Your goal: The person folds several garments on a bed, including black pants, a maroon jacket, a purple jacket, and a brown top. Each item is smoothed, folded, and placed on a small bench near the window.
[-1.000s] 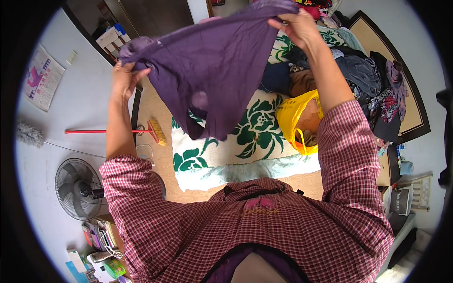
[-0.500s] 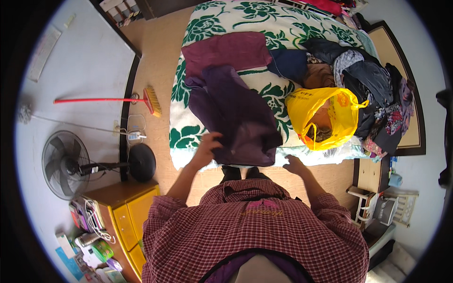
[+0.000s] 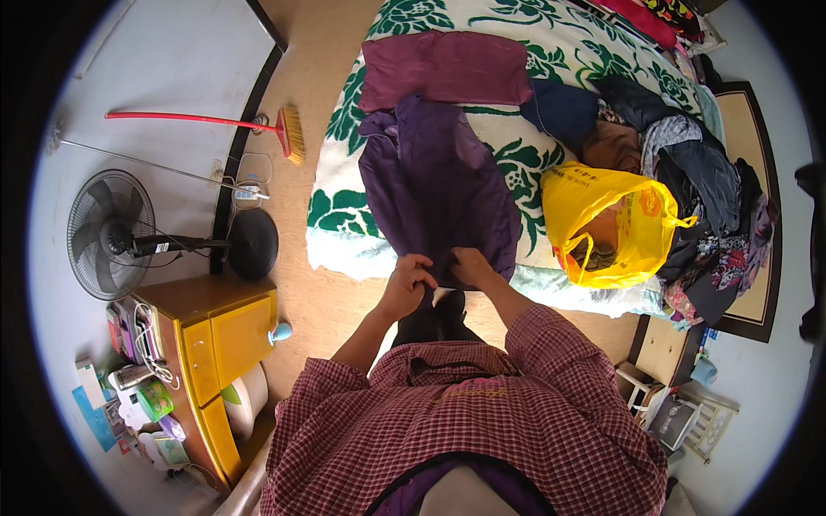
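Since earlier frame: purple garment (image 3: 439, 185) settled flatter on bed (image 3: 340, 215), both hands drawn together at its near hem.
Head view: left hand (image 3: 406, 286) and right hand (image 3: 471, 265) closed, pinching hem at bed edge. Folded maroon cloth (image 3: 445, 67) beyond garment; yellow bag (image 3: 609, 222) right of it.

The near hem of the purple garment (image 3: 439, 193) is covered by both hands (image 3: 439, 279), so the grip cannot be resolved. The yellow bag (image 3: 615, 224) conceals most of its contents. The clothes pile (image 3: 705, 198) overlaps itself; single items are indistinguishable. Items beside the yellow cabinet (image 3: 215, 344) are too small to identify.
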`<state>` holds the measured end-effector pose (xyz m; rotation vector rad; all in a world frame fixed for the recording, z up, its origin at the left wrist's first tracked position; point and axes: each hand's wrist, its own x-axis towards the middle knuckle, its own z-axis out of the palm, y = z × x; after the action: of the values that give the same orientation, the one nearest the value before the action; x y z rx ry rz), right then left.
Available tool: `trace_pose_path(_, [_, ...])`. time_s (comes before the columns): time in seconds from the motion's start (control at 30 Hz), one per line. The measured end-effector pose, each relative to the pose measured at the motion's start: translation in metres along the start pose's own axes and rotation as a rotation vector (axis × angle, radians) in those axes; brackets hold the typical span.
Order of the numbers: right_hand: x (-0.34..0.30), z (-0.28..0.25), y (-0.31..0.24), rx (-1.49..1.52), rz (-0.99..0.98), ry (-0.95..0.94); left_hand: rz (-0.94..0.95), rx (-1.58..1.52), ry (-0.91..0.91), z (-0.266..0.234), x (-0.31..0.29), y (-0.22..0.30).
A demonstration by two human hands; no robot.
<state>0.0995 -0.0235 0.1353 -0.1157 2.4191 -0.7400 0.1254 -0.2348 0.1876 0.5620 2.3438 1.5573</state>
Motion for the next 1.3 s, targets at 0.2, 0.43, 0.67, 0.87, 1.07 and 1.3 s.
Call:
trace_pose_path(0.2, [-0.028, -0.04, 0.075, -0.337, 0.459, -0.221, -0.337, 0.059, -0.17, 0.0, -0.034, -0.064])
trace_pose_path(0.43, [0.063, -0.087, 0.089, -0.056, 0.147, 0.208, -0.777, -0.268, 0.271, -0.034, 0.043, -0.207])
trace_pose_path(0.67, [0.224, -0.125, 0.053, 0.827, 0.318, 0.509, -0.986, -0.884, 0.386, -0.07, 0.179, -0.246])
trace_pose_path(0.87, [0.277, -0.132, 0.035, 0.991, 0.394, 0.346, -0.824, -1.086, 0.329, -0.059, 0.235, -0.216])
trace_pose_path(1.07, [0.26, -0.131, 0.035, 1.026, 0.502, 0.164, -0.712, -1.376, 0.218, -0.063, 0.245, -0.161])
trace_pose_path(1.3, [0.215, -0.134, -0.005, 1.747, 0.466, -0.017, -0.528, -1.369, 0.172, -0.086, 0.15, -0.074])
